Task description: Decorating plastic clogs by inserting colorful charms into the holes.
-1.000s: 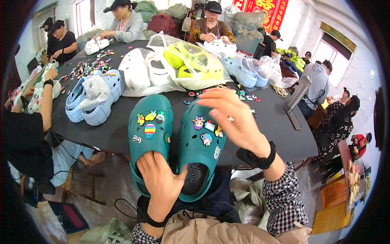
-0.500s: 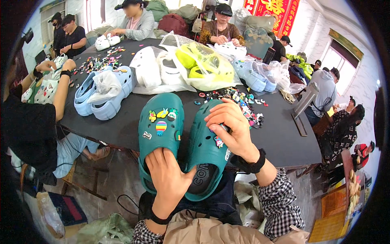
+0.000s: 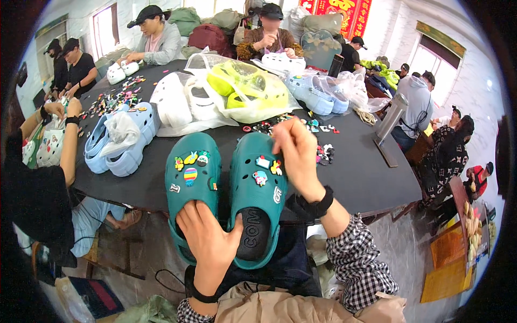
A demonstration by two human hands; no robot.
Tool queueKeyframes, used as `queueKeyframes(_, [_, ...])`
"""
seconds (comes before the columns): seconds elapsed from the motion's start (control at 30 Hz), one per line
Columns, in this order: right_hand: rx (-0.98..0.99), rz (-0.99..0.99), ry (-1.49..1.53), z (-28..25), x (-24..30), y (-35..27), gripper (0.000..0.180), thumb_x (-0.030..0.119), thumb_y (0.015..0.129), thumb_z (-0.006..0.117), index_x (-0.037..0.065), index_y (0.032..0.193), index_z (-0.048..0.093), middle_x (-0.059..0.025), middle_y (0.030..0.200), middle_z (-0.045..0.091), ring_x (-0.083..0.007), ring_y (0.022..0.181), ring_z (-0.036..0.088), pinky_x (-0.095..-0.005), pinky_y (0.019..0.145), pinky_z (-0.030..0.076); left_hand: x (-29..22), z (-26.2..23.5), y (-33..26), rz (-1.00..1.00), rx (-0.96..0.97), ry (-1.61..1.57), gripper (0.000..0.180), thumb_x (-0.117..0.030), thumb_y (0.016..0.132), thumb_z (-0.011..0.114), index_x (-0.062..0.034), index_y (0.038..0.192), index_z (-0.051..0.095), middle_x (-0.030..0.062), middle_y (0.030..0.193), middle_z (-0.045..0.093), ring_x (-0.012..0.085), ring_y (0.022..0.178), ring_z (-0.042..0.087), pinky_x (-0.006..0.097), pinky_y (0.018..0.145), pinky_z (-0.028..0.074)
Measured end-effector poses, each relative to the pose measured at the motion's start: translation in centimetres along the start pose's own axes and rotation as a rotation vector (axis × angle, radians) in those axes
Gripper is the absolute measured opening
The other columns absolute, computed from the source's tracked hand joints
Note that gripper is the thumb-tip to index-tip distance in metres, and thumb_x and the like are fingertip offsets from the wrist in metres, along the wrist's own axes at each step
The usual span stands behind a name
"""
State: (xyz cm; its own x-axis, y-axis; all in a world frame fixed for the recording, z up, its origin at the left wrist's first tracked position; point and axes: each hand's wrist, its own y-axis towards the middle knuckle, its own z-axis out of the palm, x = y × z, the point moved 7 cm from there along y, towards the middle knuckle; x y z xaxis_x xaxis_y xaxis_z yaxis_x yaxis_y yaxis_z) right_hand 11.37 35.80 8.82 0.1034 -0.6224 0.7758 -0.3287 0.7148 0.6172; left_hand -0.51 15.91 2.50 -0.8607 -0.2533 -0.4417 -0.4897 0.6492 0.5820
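Two teal clogs stand side by side, toes pointing away from me. My left hand has its fingers tucked into the opening of the left clog, while its thumb rests on the rim of the right clog. On the left clog sit several charms, among them a striped oval charm. The right clog carries a few charms near its toe, including a blue and pink charm. Beside that toe is my right hand, fingers curled together; anything in them is hidden.
Loose charms lie beyond the clogs on the black table. Bagged white clogs, bagged yellow clogs and light-blue clogs stand farther back. A metal stand is at right. Other people work around the table.
My right hand has come off the top of the right clog to its right side, uncovering charms there. My left hand keeps its hold. The whole view has shifted a little.
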Motion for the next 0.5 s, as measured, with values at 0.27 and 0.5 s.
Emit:
queueKeyframes(0.27, [0.138,-0.462,-0.547,-0.8,0.8,1.6,0.022,0.013,0.092,0.063,0.006,0.112,0.069,-0.0147,0.122,0.061,-0.0343,0.117,0.053,-0.0424,0.102,0.042,0.2,-0.2,0.5,0.002,0.013,0.032,0.072,-0.027,0.071,0.082,0.0103,0.118,0.042,0.0298,0.119,0.044,0.0502,0.112,0.042,0.057,0.100,0.033])
queueKeyframes(0.5, [0.546,-0.581,-0.408,3.1,3.1,-3.2,0.026,0.022,0.093,0.064,0.010,0.115,0.070,-0.0045,0.122,0.067,-0.0257,0.124,0.055,-0.0475,0.114,0.033,-0.5,-0.8,1.2,0.037,0.011,0.030,0.071,-0.028,0.072,0.082,0.0096,0.118,0.044,0.0283,0.119,0.046,0.0478,0.112,0.044,0.054,0.100,0.035])
